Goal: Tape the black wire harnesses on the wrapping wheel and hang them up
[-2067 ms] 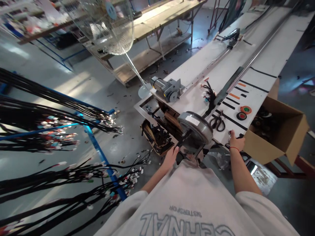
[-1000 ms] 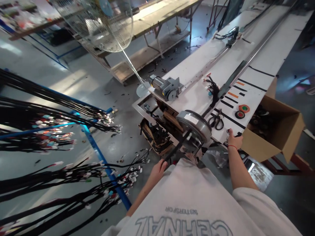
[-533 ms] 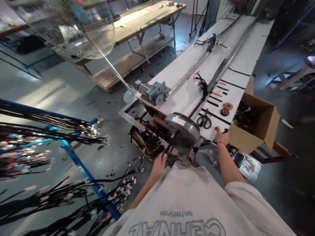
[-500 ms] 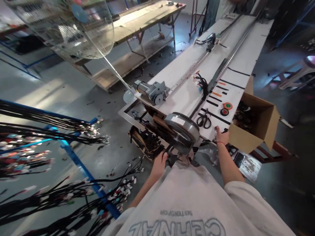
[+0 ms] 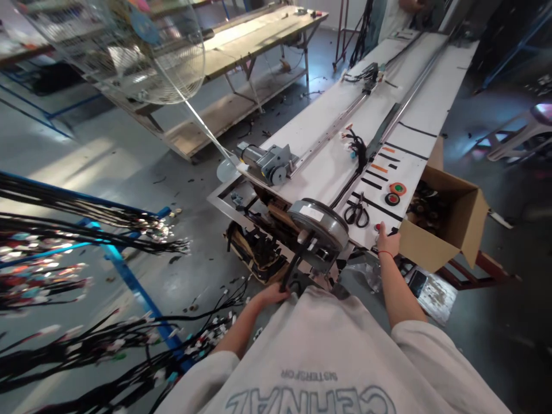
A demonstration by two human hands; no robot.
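Observation:
My left hand [image 5: 273, 294] is closed around a black cable bundle [image 5: 294, 263]. It runs down to the hand from the round metal drum [image 5: 321, 221] at the near end of the long white table [image 5: 319, 172]. At the table's near right corner, my right hand [image 5: 388, 244] grips the edge, its thumb up beside a red button [image 5: 378, 227]; its other fingers are partly hidden. Black-handled scissors [image 5: 357, 214] lie between the drum and that hand. Two tape rolls, one orange and green [image 5: 397, 188], the other black and red [image 5: 392, 199], lie just beyond.
A cardboard box [image 5: 444, 230] with dark parts stands right of the table. A motor [image 5: 267, 161] sits at its left edge. Wire harnesses hang from a blue rack [image 5: 146, 293] on my left. A fan [image 5: 172, 57] stands ahead left. Another person's hand [image 5: 411, 6] shows at the far end.
My left hand has moved down and left, away from the drum, with the black cable bundle stretching between them. My right thumb has shifted slightly, and the red button beside it now shows.

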